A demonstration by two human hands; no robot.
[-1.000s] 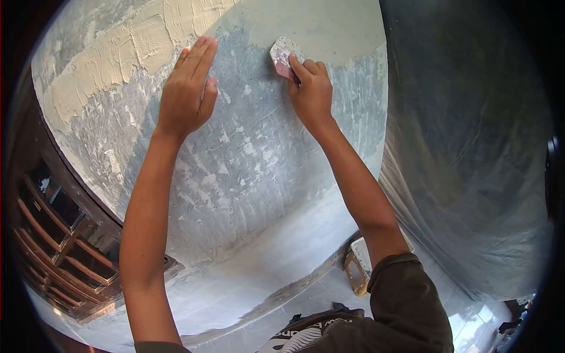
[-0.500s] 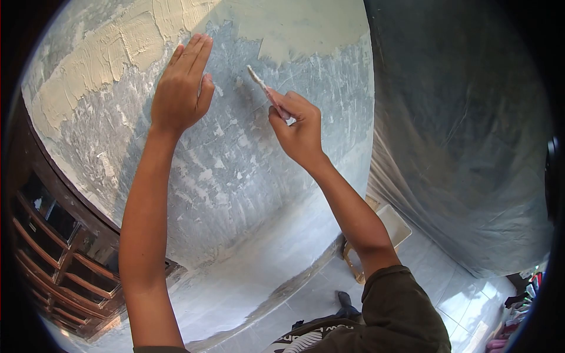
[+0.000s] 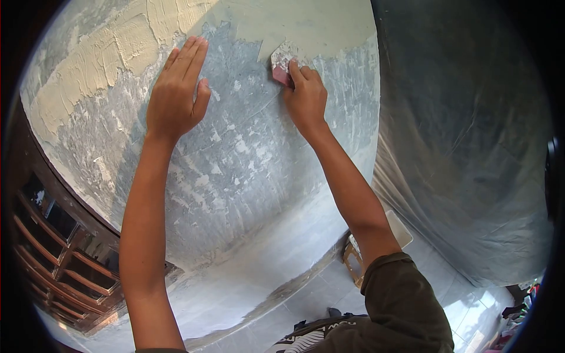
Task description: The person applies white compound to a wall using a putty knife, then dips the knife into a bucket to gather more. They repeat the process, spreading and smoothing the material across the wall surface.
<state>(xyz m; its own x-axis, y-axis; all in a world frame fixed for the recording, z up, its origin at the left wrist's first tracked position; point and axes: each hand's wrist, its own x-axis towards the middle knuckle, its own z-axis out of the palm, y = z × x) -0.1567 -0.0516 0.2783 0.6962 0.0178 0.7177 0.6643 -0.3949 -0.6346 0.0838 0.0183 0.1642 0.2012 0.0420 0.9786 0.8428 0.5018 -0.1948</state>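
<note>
My left hand point(image 3: 175, 94) lies flat against the grey wall point(image 3: 235, 188), fingers stretched upward and thumb apart. In my right hand point(image 3: 307, 97) is a putty scraper point(image 3: 283, 60), a flat blade with a pinkish-red part near the fingers and whitish putty smeared over it. The blade faces the wall at the lower edge of a cream putty layer point(image 3: 318, 26); whether it touches cannot be made out. Above my left hand, thicker ridged putty point(image 3: 112, 50) spreads across the sunlit upper left of the wall.
A dark translucent plastic sheet point(image 3: 465, 129) hangs at the right. Slatted brown woodwork point(image 3: 65, 259) borders the wall at lower left. A pale container point(image 3: 400, 229) stands on a small stool point(image 3: 354, 265) behind my right arm, on the tiled floor point(image 3: 438, 288).
My right hand has moved up and right, turning the scraper from edge-on to broad face in view. My left hand stays on the wall almost unmoved.
</note>
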